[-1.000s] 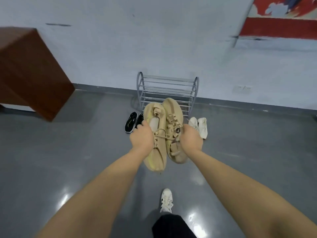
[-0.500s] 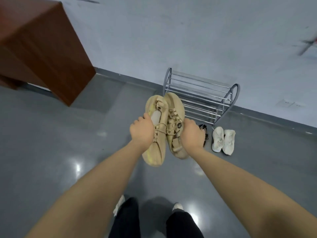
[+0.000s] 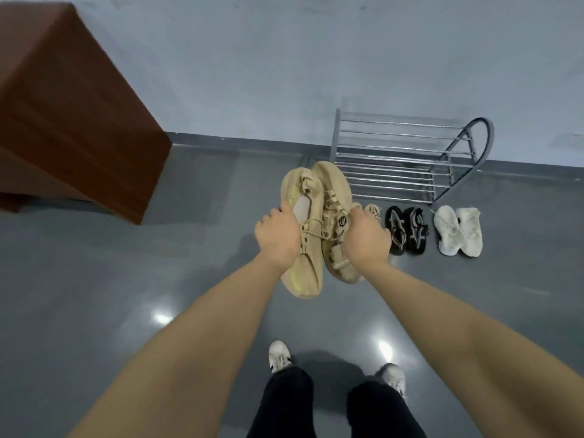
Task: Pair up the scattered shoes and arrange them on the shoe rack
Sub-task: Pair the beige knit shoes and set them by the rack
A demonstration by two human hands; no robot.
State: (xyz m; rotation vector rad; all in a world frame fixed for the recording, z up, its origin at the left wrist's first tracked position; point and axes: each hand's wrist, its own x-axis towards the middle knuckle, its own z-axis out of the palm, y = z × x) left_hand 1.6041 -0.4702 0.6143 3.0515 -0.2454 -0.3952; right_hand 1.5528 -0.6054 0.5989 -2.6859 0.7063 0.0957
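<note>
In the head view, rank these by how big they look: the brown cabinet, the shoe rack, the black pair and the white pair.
1. Brown cabinet, cut off by the frame and nearer the camera.
2. Shoe rack.
3. White pair and black pair look about alike, so they are not ranked.

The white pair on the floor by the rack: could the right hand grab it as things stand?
Probably not yet. The right hand already grips a tan shoe, and the white pair lies on the floor well beyond it, past the black pair. Nothing blocks the path, though.
</note>
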